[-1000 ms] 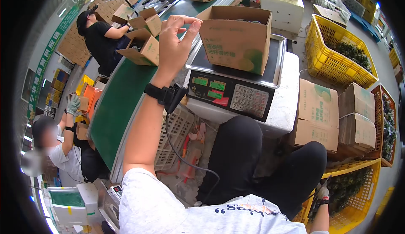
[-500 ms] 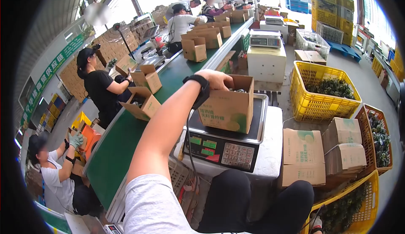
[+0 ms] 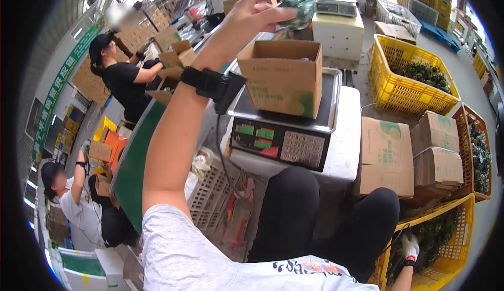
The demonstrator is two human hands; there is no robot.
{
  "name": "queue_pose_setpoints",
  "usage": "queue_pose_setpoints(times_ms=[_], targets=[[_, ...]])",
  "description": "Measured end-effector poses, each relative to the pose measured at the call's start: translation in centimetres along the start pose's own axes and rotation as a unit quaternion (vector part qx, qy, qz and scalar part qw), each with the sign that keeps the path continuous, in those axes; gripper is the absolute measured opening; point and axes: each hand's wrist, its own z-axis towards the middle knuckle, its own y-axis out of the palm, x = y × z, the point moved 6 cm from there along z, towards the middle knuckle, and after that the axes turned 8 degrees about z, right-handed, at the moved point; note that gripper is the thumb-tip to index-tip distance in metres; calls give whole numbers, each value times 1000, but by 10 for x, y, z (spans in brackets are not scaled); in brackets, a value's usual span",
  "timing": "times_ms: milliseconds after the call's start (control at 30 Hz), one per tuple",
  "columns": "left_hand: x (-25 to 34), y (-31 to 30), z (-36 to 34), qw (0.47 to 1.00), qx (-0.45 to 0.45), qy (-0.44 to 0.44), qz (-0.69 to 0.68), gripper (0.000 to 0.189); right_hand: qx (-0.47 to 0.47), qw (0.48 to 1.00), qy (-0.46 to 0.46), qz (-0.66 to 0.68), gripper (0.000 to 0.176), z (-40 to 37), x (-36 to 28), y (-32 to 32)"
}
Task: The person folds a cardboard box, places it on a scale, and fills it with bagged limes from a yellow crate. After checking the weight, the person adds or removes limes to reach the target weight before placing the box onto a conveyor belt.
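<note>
My left hand point(image 3: 270, 8), bare and with a black band at the wrist, is raised above and behind the open cardboard box point(image 3: 283, 83). Its fingers close on a clear plastic bag with green contents point(image 3: 299, 10). The box stands on a digital scale point(image 3: 281, 144) with lit green displays; only a little of its inside shows. At the lower right, my right hand point(image 3: 411, 246), in a white glove, reaches into a yellow crate point(image 3: 464, 233) of dark green bagged goods point(image 3: 433, 244). It touches or nearly touches them, and its fingertips are hard to make out.
A green conveyor point(image 3: 131, 186) runs along the left, with co-workers point(image 3: 118, 78) beyond it. To the right are flattened cartons point(image 3: 386, 154), another yellow crate point(image 3: 380, 89) and a brown crate point(image 3: 464, 181). A cable point(image 3: 220, 154) hangs from my wrist device.
My left hand has left the box and risen above it, now gripping a green-filled bag. My right hand shows more fully in the yellow crate. The view has shifted, so the box and scale appear higher.
</note>
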Motion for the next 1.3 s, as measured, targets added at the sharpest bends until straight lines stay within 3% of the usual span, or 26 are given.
queue_pose_setpoints(times_ms=[33,100,200,267,300,367,433,467,533,600,633,667,733,800,867,933,967,1000,1067,1133,1200,1300], targets=[[17,27,-17,998,15,-18,-62,38,22,999,-2,42,44,3,7,-14],[44,104,-53,977,-99,-39,-187,39,106,994,-24,30,43,7,17,-55],[62,233,-114,883,-281,-118,-356,43,233,970,-20,70,42,-8,-7,-123],[65,292,-137,838,-343,-149,-396,47,279,932,-72,221,40,-23,-51,-148],[63,320,-146,818,-352,-170,-422,47,279,898,-134,311,40,-39,-92,-150],[62,353,-154,804,-377,-197,-416,48,191,919,-229,256,50,-92,-200,-150],[66,376,-156,792,-384,-212,-426,48,96,887,-385,235,63,-140,-289,-127],[69,382,-156,779,-378,-224,-446,49,38,879,-421,221,75,-146,-308,-115],[75,388,-158,766,-371,-236,-468,50,20,858,-483,172,72,-170,-348,-90],[83,387,-159,766,-370,-224,-475,49,-4,846,-529,68,61,-175,-365,-76],[81,386,-162,741,-412,-224,-480,59,-10,864,-491,115,46,-175,-367,-76],[77,375,-161,741,-410,-225,-482,59,-12,864,-491,114,46,-174,-364,-79],[64,337,-155,821,-389,-146,-392,64,-54,948,-282,137,42,-151,-328,-93],[37,273,-130,929,-205,-26,-306,58,-165,979,-107,-53,35,-141,-293,-112],[7,171,-109,969,4,-11,-245,32,-136,947,-148,-251,37,-130,-267,-124],[-37,68,-110,956,270,-20,-115,23,-56,937,-329,-105,43,-140,-328,-121],[-67,25,-111,928,363,-28,-73,25,-61,926,-370,-54,49,-137,-362,-114],[-103,-6,-114,904,414,-90,-60,26,-59,910,-407,-47,56,-140,-405,-107],[-180,-28,-103,906,346,-224,-96,38,-48,850,-524,-32,71,-136,-485,-82],[-212,-10,-91,915,210,-306,-160,55,-10,791,-612,24,86,-132,-557,-50],[-228,16,-76,863,74,-193,-461,69,41,735,-674,61,88,-122,-615,-13],[-204,25,-73,839,35,-203,-504,66,19,713,-678,181,85,-97,-664,40]])
